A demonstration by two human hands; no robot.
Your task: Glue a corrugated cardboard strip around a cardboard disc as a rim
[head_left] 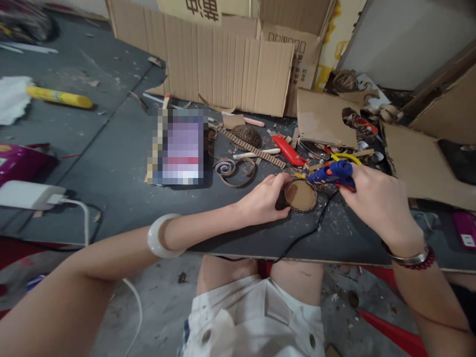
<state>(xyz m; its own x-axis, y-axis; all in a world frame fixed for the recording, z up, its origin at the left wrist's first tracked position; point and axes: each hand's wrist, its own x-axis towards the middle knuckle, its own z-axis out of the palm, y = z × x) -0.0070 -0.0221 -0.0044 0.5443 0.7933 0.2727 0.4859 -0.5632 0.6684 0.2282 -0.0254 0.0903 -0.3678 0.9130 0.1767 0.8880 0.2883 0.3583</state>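
My left hand (263,201) grips the edge of a round cardboard disc (300,195) with a rolled corrugated rim, lying on the dark tabletop (111,163). My right hand (380,204) holds a blue and orange hot glue gun (330,175) just above and to the right of the disc. The gun's nozzle is hidden from this angle. Its black power cord (308,234) trails down across the table and over the front edge.
Cardboard scraps, a red comb (288,150), a corrugated strip (249,147), coiled cardboard pieces (234,171) and a blurred-out tablet (178,147) lie on the table. Large corrugated sheets (219,62) stand behind it. A white charger (28,195) sits at the left.
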